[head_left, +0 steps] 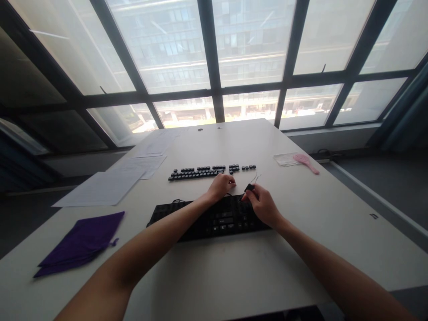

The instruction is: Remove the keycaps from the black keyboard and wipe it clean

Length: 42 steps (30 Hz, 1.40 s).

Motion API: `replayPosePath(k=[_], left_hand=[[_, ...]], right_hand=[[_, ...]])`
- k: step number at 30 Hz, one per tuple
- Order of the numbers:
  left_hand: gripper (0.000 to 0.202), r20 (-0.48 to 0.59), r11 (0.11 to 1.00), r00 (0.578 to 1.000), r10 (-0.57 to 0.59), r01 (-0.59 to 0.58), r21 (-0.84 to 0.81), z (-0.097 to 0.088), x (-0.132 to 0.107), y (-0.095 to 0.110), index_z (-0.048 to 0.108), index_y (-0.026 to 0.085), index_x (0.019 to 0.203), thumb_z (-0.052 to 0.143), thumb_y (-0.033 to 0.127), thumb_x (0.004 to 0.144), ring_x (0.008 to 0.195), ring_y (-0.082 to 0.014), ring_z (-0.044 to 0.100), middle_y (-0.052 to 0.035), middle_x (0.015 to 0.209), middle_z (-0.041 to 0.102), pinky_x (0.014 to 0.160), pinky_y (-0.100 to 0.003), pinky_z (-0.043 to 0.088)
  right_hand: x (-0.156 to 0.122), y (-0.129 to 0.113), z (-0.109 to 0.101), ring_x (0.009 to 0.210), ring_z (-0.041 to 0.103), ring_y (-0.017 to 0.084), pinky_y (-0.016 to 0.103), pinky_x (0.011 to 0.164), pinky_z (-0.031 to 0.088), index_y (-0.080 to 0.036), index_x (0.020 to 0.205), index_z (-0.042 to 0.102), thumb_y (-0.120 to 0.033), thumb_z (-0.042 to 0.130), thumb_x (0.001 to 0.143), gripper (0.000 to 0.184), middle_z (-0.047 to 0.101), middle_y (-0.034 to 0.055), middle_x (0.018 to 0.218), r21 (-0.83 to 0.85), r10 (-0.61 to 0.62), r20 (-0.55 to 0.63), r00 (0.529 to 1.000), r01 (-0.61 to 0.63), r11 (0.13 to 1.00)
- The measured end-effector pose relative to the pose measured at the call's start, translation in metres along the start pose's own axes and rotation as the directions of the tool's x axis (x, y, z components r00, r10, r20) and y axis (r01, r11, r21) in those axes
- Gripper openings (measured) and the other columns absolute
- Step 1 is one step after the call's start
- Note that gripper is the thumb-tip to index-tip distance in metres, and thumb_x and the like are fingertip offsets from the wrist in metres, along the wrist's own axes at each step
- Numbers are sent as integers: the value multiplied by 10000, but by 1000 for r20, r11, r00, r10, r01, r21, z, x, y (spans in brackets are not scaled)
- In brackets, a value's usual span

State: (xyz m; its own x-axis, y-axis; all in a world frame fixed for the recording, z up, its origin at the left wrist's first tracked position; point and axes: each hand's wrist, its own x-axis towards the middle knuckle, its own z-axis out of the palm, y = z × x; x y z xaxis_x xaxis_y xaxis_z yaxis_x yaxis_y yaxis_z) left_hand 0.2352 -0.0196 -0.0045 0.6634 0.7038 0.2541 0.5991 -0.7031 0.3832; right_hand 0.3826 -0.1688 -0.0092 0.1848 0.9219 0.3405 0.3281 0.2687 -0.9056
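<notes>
A black keyboard (pixel 217 222) lies on the white table in front of me, with many of its keys gone on the upper and left parts. My right hand (pixel 262 204) is closed around the black handle of a wire keycap puller (pixel 249 187), its thin wires pointing up and away, above the keyboard's right end. Curled shut, my left hand (pixel 222 186) is just beyond the keyboard's back edge; what its fingertips hold, if anything, is hidden. Behind it, loose black keycaps (pixel 195 173) stand in rows. My left forearm covers part of the keyboard.
A folded purple cloth bag (pixel 82 238) lies at the left front. Sheets of paper (pixel 103 185) spread along the left side. At the right edge are a pink hairbrush (pixel 306 162) and a clear plastic bag (pixel 284 159). Large windows (pixel 250 40) stand beyond the table.
</notes>
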Motion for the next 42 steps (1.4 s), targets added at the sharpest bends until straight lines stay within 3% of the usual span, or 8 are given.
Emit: replayPosePath(k=[10, 18, 24, 28, 32, 37, 42], left_hand=[[90, -108, 986, 992, 67, -50, 157, 13, 38, -1, 777, 215, 831, 696, 248, 850, 1025, -257, 552, -70, 995, 697, 940, -381, 462], [73, -159, 981, 985, 62, -31, 191, 9, 49, -11, 756, 213, 777, 721, 249, 830, 1042, -270, 504, -76, 1013, 642, 948, -393, 464], [64, -183, 984, 982, 40, -7, 177, 4, 49, -15, 757, 220, 864, 746, 261, 815, 1030, -263, 521, -72, 1015, 643, 902, -381, 493], [79, -219, 993, 975, 44, -20, 113, -10, 34, -4, 753, 209, 878, 680, 234, 864, 1006, -241, 552, -69, 1002, 656, 941, -384, 477], [146, -194, 996, 977, 91, -91, 6, -18, -5, 23, 742, 198, 907, 598, 184, 895, 970, -222, 592, -57, 962, 683, 954, -372, 460], [158, -100, 991, 990, 103, -111, -77, -7, -56, 54, 731, 218, 952, 589, 185, 894, 942, -215, 607, -43, 933, 692, 879, -332, 481], [199, -76, 993, 995, 59, -66, -93, 4, -71, 57, 735, 227, 945, 562, 145, 890, 957, -217, 612, -58, 965, 685, 863, -313, 491]], right_hand=[[-1, -2, -2, 701, 649, 192, 305, 701, 468, -198, 829, 598, -289, 518, 956, 175, 712, 37, 765, -27, -17, 7, 1000, 17, 999], [0, -1, -1, 696, 650, 196, 313, 701, 476, -197, 829, 604, -304, 524, 953, 182, 716, 43, 763, -2, -6, 4, 1000, 6, 1000], [3, -1, -2, 708, 662, 198, 313, 703, 488, -195, 820, 591, -320, 525, 949, 192, 713, 47, 759, 64, 13, 4, 1000, -13, 998], [7, 0, -12, 717, 653, 197, 311, 704, 485, -198, 820, 581, -310, 524, 942, 175, 708, 47, 774, 54, -5, -22, 1000, 6, 999], [10, 2, -21, 698, 615, 186, 304, 689, 451, -204, 793, 588, -255, 518, 923, 156, 680, 21, 738, -82, -35, 41, 999, 38, 996], [10, 4, -23, 687, 573, 174, 293, 684, 430, -201, 752, 578, -212, 495, 907, 176, 632, 0, 700, -158, -57, 153, 987, 81, 984], [7, -1, -25, 698, 565, 176, 289, 682, 438, -198, 791, 596, -216, 497, 906, 153, 639, 6, 734, -193, -61, 249, 967, 111, 975]])
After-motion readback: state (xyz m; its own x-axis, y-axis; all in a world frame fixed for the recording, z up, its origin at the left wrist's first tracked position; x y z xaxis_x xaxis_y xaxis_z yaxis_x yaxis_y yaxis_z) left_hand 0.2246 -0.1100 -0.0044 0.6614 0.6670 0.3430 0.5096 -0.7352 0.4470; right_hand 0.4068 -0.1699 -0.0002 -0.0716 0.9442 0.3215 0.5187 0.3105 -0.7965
